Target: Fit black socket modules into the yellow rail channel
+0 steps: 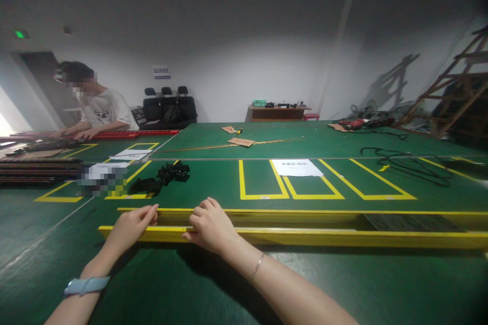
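A long yellow rail (305, 238) runs left to right in front of me, close to its left end under my hands. My left hand (131, 226) is closed over this rail, its fingertips bent down behind the top edge. To its right, my right hand (214, 226) grips the same rail, thumb on the near side and fingers curled over the top. A second yellow strip (290, 212) lies parallel just behind. Between the two, at the right, a dark flat panel (412, 222) shows. Whatever small thing the fingertips may hold is hidden.
Black plastic parts (173, 172) lie in a heap beyond my left hand. Yellow tape outlines and a printed sheet (297, 167) mark the green table (206, 134). Black cable (412, 162) lies at right. A co-worker (107, 109) handles red rails (152, 134) at far left.
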`<act>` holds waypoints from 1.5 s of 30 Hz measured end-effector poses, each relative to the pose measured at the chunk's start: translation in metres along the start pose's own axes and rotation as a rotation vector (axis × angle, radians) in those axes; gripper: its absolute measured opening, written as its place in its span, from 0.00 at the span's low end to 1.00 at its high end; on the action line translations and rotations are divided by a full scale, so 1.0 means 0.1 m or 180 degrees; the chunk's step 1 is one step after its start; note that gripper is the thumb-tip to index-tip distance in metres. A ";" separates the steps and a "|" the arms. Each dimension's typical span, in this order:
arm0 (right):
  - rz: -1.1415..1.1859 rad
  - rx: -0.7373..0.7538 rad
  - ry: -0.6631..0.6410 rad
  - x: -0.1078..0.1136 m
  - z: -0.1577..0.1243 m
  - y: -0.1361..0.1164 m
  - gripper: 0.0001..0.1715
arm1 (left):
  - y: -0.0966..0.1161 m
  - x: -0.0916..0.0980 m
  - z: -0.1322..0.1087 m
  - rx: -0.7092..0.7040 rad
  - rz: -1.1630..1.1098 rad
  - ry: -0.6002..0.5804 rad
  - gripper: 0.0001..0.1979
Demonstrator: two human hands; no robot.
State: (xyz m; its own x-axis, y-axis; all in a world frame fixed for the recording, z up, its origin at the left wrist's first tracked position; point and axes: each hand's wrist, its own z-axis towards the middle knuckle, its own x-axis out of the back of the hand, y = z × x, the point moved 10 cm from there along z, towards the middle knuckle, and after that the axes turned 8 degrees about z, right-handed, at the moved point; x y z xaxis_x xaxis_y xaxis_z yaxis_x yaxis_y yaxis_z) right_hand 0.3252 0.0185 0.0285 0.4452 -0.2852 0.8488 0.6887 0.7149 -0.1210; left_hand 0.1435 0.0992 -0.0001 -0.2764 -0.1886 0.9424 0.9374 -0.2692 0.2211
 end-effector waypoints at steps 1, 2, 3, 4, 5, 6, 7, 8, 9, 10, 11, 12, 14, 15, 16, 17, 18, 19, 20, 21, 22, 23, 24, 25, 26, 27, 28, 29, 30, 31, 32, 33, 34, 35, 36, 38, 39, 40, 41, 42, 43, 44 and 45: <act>-0.0011 0.0007 0.0031 0.00 0.01 0.00 0.19 | 0.00 0.00 0.00 -0.0016 -0.0008 -0.0001 0.24; -0.0015 0.0024 0.0059 0.01 0.01 0.01 0.19 | 0.00 0.00 0.00 -0.0027 -0.0014 -0.0005 0.24; -0.0005 0.0067 0.0075 0.03 0.02 0.01 0.19 | 0.00 0.00 0.00 -0.0033 -0.0020 -0.0005 0.24; 0.0020 0.0135 0.0066 0.05 0.03 0.01 0.18 | 0.00 0.00 0.00 -0.0035 -0.0028 -0.0001 0.24; 0.0061 0.0220 0.0030 0.08 0.03 0.01 0.17 | -0.01 0.00 0.00 -0.0034 -0.0038 0.0003 0.24; 0.0120 0.0315 -0.0034 0.11 0.03 0.01 0.16 | -0.01 0.00 0.00 -0.0032 -0.0054 0.0006 0.24; 0.0201 0.0402 -0.0110 0.14 0.02 0.01 0.14 | -0.01 0.00 0.00 -0.0024 -0.0075 0.0004 0.24; 0.0304 0.0465 -0.0180 0.18 0.00 0.02 0.13 | -0.01 0.00 0.00 -0.0011 -0.0096 -0.0001 0.24; 0.0421 0.0491 -0.0234 0.22 -0.03 0.04 0.11 | -0.02 0.00 0.00 0.0006 -0.0115 -0.0008 0.25; 0.0548 0.0499 -0.0277 0.25 -0.06 0.07 0.10 | -0.02 -0.01 0.00 0.0029 -0.0134 -0.0019 0.24; 0.0677 0.0507 -0.0316 0.27 -0.10 0.09 0.10 | -0.02 -0.01 0.00 0.0056 -0.0154 -0.0027 0.25; 0.0792 0.0519 -0.0354 0.29 -0.14 0.10 0.11 | -0.02 -0.01 0.00 0.0082 -0.0172 -0.0033 0.25; 0.0937 0.0533 -0.0409 0.28 -0.21 0.11 0.15 | -0.02 0.01 0.00 0.0114 -0.0194 -0.0007 0.24; 0.0969 0.0525 -0.0418 0.26 -0.23 0.12 0.16 | -0.01 0.03 0.00 0.0116 -0.0199 0.0030 0.23; 0.0981 0.0502 -0.0410 0.25 -0.24 0.12 0.15 | 0.00 0.05 0.00 0.0105 -0.0204 0.0079 0.23; 0.0976 0.0475 -0.0393 0.23 -0.25 0.12 0.14 | 0.01 0.07 0.00 0.0092 -0.0215 0.0136 0.22; 0.0961 0.0452 -0.0375 0.22 -0.24 0.12 0.13 | 0.01 0.09 0.00 0.0081 -0.0236 0.0188 0.21; 0.0938 0.0443 -0.0361 0.21 -0.24 0.12 0.13 | 0.02 0.11 0.00 0.0076 -0.0272 0.0235 0.20; 0.0910 0.0448 -0.0351 0.20 -0.23 0.11 0.12 | 0.02 0.13 -0.01 0.0075 -0.0322 0.0275 0.19; 0.0878 0.0458 -0.0339 0.20 -0.23 0.10 0.11 | 0.02 0.13 -0.01 0.0073 -0.0380 0.0311 0.19; 0.0846 0.0472 -0.0327 0.20 -0.22 0.10 0.11 | 0.01 0.14 -0.02 0.0066 -0.0437 0.0347 0.18; 0.0819 0.0484 -0.0319 0.20 -0.22 0.09 0.10 | 0.01 0.15 -0.02 0.0050 -0.0489 0.0384 0.18; 0.0795 0.0490 -0.0313 0.20 -0.22 0.09 0.10 | 0.01 0.15 -0.02 0.0030 -0.0535 0.0419 0.18; 0.0775 0.0489 -0.0312 0.20 -0.22 0.09 0.10 | 0.00 0.15 -0.02 0.0018 -0.0572 0.0451 0.18; 0.0758 0.0487 -0.0318 0.20 -0.22 0.09 0.11 | 0.00 0.16 -0.02 0.0015 -0.0601 0.0474 0.18; 0.0744 0.0483 -0.0327 0.20 -0.22 0.09 0.11 | -0.01 0.16 -0.01 0.0025 -0.0627 0.0494 0.18; 0.0731 0.0477 -0.0337 0.19 -0.22 0.09 0.11 | -0.03 0.17 -0.01 0.0044 -0.0652 0.0510 0.18; 0.0719 0.0473 -0.0349 0.19 -0.23 0.09 0.11 | -0.04 0.17 -0.01 0.0067 -0.0671 0.0521 0.18; 0.0706 0.0470 -0.0358 0.18 -0.23 0.09 0.11 | -0.04 0.18 -0.01 0.0090 -0.0681 0.0524 0.18; 0.0696 0.0471 -0.0365 0.18 -0.23 0.09 0.12 | -0.05 0.18 0.00 0.0109 -0.0681 0.0517 0.18; 0.0686 0.0471 -0.0369 0.17 -0.23 0.09 0.12 | -0.05 0.18 0.00 0.0125 -0.0673 0.0505 0.18; 0.0677 0.0469 -0.0372 0.17 -0.23 0.09 0.12 | -0.06 0.18 0.00 0.0138 -0.0651 0.0504 0.18; 0.0667 0.0468 -0.0373 0.17 -0.23 0.09 0.11 | -0.06 0.19 0.00 0.0146 -0.0617 0.0510 0.18; 0.0659 0.0466 -0.0374 0.16 -0.23 0.09 0.11 | -0.06 0.19 0.01 0.0152 -0.0573 0.0530 0.18; 0.0651 0.0466 -0.0375 0.16 -0.23 0.09 0.11 | -0.07 0.20 0.01 0.0161 -0.0525 0.0564 0.18; 0.0633 0.0466 -0.0383 0.16 -0.22 0.08 0.11 | -0.10 0.23 0.01 0.0173 -0.0432 0.0652 0.18; 0.0625 0.0465 -0.0391 0.16 -0.22 0.08 0.11 | -0.11 0.24 0.01 0.0169 -0.0399 0.0689 0.18; 0.0617 0.0459 -0.0393 0.16 -0.21 0.08 0.10 | -0.12 0.24 0.01 0.0160 -0.0373 0.0721 0.18; 0.0609 0.0451 -0.0391 0.16 -0.20 0.08 0.10 | -0.13 0.25 0.02 0.0148 -0.0352 0.0750 0.18; 0.0601 0.0445 -0.0386 0.16 -0.20 0.08 0.09 | -0.13 0.25 0.02 0.0136 -0.0336 0.0770 0.18; 0.0593 0.0445 -0.0380 0.16 -0.19 0.08 0.09 | -0.14 0.25 0.02 0.0129 -0.0324 0.0781 0.18; 0.0581 0.0449 -0.0369 0.15 -0.19 0.07 0.09 | -0.14 0.24 0.02 0.0130 -0.0313 0.0781 0.17; 0.0560 0.0454 -0.0357 0.15 -0.19 0.07 0.09 | -0.15 0.23 0.03 0.0140 -0.0301 0.0778 0.17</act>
State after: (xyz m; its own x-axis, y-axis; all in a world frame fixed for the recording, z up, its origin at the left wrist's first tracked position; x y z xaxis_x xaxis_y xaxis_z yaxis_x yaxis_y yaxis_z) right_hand 0.3475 0.0077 0.0307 0.4793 -0.0816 0.8738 0.5150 0.8324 -0.2047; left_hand 0.1235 0.1012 0.0193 -0.4013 -0.3884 0.8295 0.9117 -0.2562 0.3211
